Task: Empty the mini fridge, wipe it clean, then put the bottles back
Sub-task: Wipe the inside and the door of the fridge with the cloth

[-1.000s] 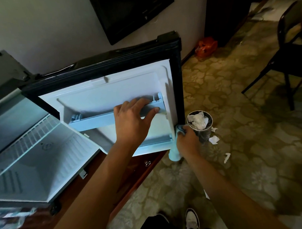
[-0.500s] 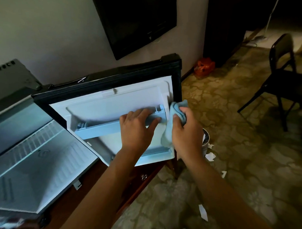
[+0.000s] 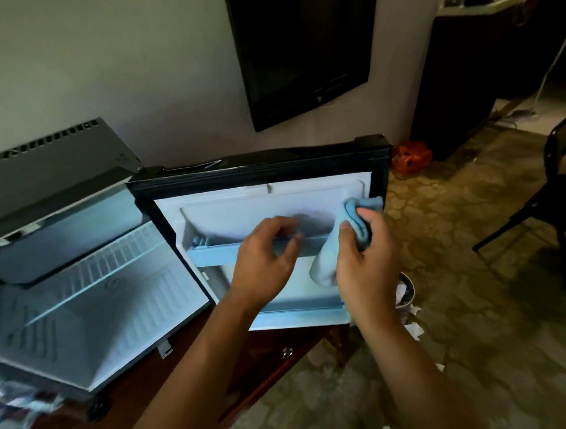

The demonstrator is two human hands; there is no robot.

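Standing on wooden cabinet [image 3: 128, 409]: open mini fridge [image 3: 95, 304] | patterned floor [image 3: 471, 304]

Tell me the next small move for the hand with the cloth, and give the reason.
Probably sweep the blue cloth leftward across the upper panel of the open fridge door. The right hand grips the cloth at the door's top right corner, above the door shelf rail, which the left hand curls over; that panel lies bare beside it.
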